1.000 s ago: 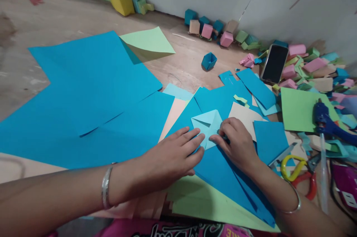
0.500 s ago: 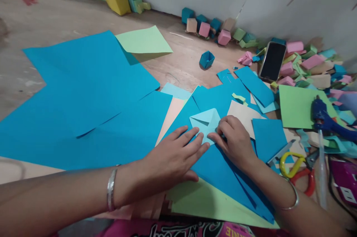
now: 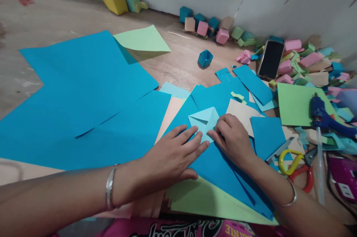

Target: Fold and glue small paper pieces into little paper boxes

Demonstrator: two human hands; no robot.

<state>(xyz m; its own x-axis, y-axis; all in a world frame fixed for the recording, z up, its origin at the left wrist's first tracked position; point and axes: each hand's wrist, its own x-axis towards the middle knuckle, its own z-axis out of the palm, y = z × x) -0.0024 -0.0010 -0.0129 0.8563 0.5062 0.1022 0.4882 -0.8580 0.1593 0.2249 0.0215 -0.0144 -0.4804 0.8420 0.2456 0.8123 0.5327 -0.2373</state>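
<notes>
A small light blue folded paper (image 3: 205,120) lies on a stack of darker blue sheets (image 3: 220,170) in the middle. My left hand (image 3: 170,157) rests flat with fingers stretched out, its fingertips pressing the folded paper's lower left edge. My right hand (image 3: 232,140) has its fingers curled and pinched down on the paper's right edge. Both wrists wear a silver bangle.
Large blue sheets (image 3: 80,96) and a light green sheet (image 3: 143,40) cover the floor at left. At right lie a blue glue gun (image 3: 323,116), yellow and red scissors (image 3: 297,168), a phone (image 3: 270,59) and a heap of paper scraps. Folded paper cubes (image 3: 208,27) line the wall.
My left fingers have slid a little to the right along the folded paper's lower edge. The right hand has stayed pinched on the paper.
</notes>
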